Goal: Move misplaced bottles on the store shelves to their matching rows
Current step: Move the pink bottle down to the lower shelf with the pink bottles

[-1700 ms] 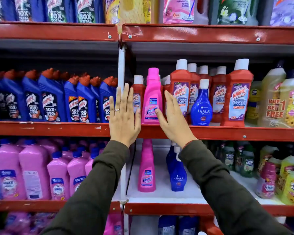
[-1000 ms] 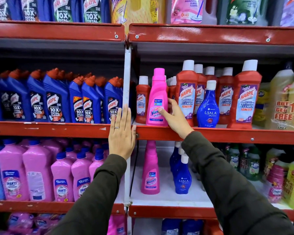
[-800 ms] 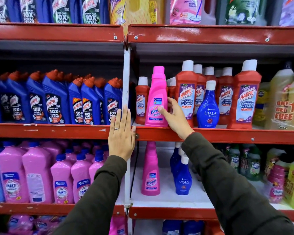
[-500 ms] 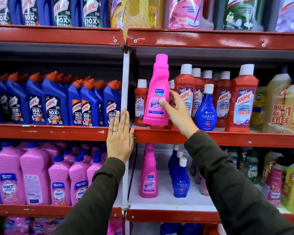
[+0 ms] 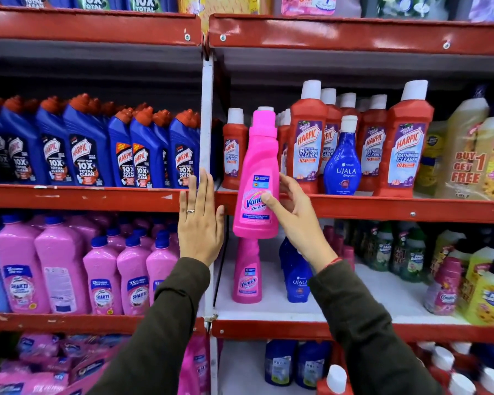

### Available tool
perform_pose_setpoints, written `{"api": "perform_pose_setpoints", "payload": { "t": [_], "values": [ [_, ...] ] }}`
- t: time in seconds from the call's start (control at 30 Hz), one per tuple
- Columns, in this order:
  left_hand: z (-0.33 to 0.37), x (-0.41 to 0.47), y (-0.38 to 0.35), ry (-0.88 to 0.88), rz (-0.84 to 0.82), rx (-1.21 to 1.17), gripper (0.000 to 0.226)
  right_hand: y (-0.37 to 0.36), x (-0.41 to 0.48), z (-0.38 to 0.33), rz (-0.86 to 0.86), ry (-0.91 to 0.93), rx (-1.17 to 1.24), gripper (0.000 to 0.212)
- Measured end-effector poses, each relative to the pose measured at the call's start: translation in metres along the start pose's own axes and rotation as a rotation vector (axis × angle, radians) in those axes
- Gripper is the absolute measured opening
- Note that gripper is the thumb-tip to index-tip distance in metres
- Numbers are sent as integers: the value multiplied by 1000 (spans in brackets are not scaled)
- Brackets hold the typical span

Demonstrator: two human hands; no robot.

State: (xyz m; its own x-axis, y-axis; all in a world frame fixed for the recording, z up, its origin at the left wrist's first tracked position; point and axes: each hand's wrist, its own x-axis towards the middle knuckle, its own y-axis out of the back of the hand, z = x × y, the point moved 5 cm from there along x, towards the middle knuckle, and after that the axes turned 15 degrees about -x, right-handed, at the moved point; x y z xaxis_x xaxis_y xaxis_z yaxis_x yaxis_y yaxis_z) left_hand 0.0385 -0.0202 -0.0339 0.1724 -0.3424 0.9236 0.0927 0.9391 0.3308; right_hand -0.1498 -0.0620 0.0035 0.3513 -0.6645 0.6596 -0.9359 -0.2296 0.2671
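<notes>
My right hand (image 5: 294,215) grips a pink Vanish bottle (image 5: 258,178), held upright in the air in front of the red shelf edge (image 5: 382,209). Directly below it stands another pink Vanish bottle (image 5: 247,276) on the white lower shelf, beside blue Ujala bottles (image 5: 295,277). One blue Ujala bottle (image 5: 342,161) stands among the red Harpic bathroom cleaner bottles (image 5: 307,143) on the middle shelf. My left hand (image 5: 201,223) is flat and open, fingers up, against the white upright post (image 5: 207,124), holding nothing.
Blue Harpic toilet cleaner bottles (image 5: 89,155) fill the left middle shelf. Pink Shakti bottles (image 5: 60,266) crowd the lower left shelf. Yellow promo bottles (image 5: 468,155) stand at far right, green and yellow bottles (image 5: 411,252) below them.
My right hand reached the pink Vanish bottle, gripped it, lifted it off the middle shelf, and now brings it down and outward in front of the shelf edge. My left hand slid lower.
</notes>
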Motion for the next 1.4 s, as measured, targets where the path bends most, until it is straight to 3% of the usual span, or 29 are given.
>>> {"api": "perform_pose_setpoints", "payload": {
  "t": [0.43, 0.83, 1.4],
  "values": [
    [-29, -120, -48, 73, -169, 18, 65, -38, -88, 100, -82, -156, -36, 48],
    [-57, -202, -100, 113, -263, 9, 69, -67, -108, 195, -73, -340, -93, 48],
    [-67, -211, -108, 106, -297, 89, 72, -85, -101, 217, -126, -369, -39, 46]
  ]
}}
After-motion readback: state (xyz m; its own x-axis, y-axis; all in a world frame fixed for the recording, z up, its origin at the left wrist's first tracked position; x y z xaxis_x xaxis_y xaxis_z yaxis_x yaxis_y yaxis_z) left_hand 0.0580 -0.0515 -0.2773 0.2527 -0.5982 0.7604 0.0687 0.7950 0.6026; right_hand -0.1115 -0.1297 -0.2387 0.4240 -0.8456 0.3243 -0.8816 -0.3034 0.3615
